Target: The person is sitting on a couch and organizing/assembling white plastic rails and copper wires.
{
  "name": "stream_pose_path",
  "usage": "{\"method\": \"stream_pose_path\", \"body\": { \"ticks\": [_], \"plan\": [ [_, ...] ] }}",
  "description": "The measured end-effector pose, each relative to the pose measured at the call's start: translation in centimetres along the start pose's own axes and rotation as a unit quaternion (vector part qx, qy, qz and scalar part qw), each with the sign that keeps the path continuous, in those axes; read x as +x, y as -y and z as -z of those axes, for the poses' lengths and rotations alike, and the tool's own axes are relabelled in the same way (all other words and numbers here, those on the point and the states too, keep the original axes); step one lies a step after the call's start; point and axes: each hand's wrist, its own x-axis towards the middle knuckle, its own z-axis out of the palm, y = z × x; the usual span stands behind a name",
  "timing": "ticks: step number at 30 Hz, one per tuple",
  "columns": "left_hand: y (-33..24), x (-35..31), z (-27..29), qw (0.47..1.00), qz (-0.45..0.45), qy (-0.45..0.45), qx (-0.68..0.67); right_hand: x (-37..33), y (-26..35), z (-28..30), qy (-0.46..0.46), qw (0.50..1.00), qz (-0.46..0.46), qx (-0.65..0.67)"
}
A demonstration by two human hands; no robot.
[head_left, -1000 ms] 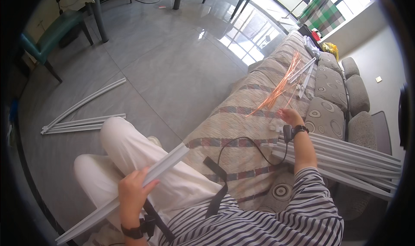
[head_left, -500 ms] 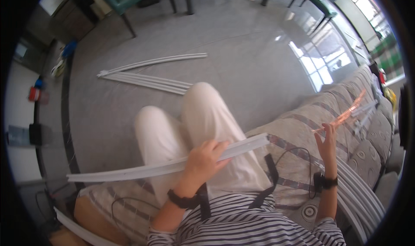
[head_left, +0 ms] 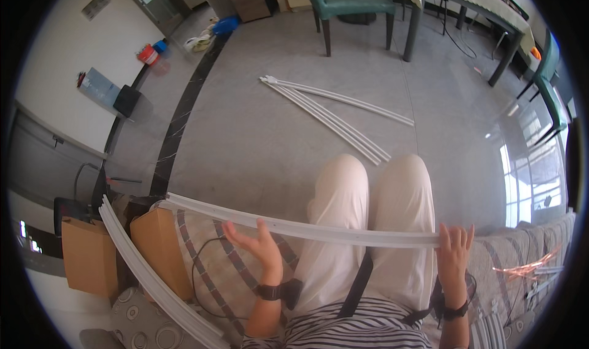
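A long, pale grey-white rail (head_left: 307, 230) with a groove along it lies across my thighs, reaching well out to the left. My right hand (head_left: 454, 251) is at its right end, fingers closed on it. My left hand (head_left: 257, 248) is open just under the rail's near edge, palm turned up and fingers apart; whether a fingertip touches the rail, I cannot tell. Beside me on the left, a bundle of similar rails (head_left: 156, 275) slants over the sofa. More rails (head_left: 488, 333) show by my right elbow, and copper-coloured strips (head_left: 524, 267) lie on the sofa at right.
Several white rails (head_left: 331, 119) form a V on the grey tiled floor (head_left: 245, 128). Cardboard boxes (head_left: 89, 257) stand at left by the patterned sofa (head_left: 211, 251). A green chair (head_left: 353, 2) and a table (head_left: 475, 8) are at the back. A black cable (head_left: 196, 266) loops over the sofa.
My view has turned left. My right hand has come from near the copper-coloured strips to the rail's right end. My left hand has let go of the rail and opened.
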Motion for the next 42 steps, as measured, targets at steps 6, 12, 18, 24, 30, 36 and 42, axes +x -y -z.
{"method": "stream_pose_path", "body": {
  "ticks": [6,12,18,24,30,36,42],
  "plan": [
    [1.0,4.7,-0.8,0.767,0.378,0.084,-0.511,0.1,0.9,-1.0,-0.035,0.998,-0.023,0.043],
    [-8.2,15.8,0.2,0.772,0.216,0.026,-0.597,4.2,3.9,1.2,-0.085,0.986,-0.053,0.134],
    [-21.4,25.3,7.2,0.790,-0.033,0.012,-0.612,6.9,6.6,3.4,-0.167,0.951,-0.028,0.258],
    [-28.2,27.0,9.1,0.802,-0.250,-0.019,-0.542,6.0,7.6,4.0,-0.070,0.957,0.063,0.274],
    [-26.2,24.1,1.5,0.884,-0.302,0.198,-0.298,4.7,6.2,4.2,-0.057,0.947,0.000,0.316],
    [-17.4,13.9,-7.2,0.838,-0.463,0.279,-0.078,2.7,3.9,3.1,-0.072,0.941,-0.043,0.328],
    [-12.7,4.7,-9.7,0.764,-0.473,0.439,0.024,0.8,0.3,0.5,-0.113,0.800,-0.189,0.558]
  ]
}}
